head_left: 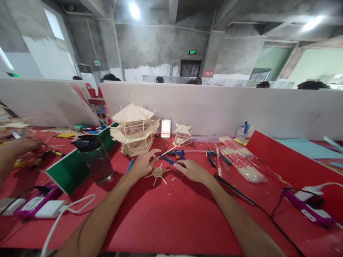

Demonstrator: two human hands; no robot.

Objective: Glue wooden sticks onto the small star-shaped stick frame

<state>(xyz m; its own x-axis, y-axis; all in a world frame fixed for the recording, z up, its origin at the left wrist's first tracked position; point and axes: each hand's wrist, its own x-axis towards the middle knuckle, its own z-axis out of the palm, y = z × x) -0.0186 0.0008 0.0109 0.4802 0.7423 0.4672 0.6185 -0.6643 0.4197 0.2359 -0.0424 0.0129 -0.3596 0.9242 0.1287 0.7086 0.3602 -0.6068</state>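
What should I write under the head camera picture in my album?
Left hand with a thin stick, right hand with a blue tool, big stick pavilion behind.

stick wheel (158, 172) lies between bottle (96, 162) leftward, bagged sticks (242, 164) rightward

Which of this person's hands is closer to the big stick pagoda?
The left. The left hand is just in front of the big stick pagoda, by its lower right side; the right hand is farther off to the right.
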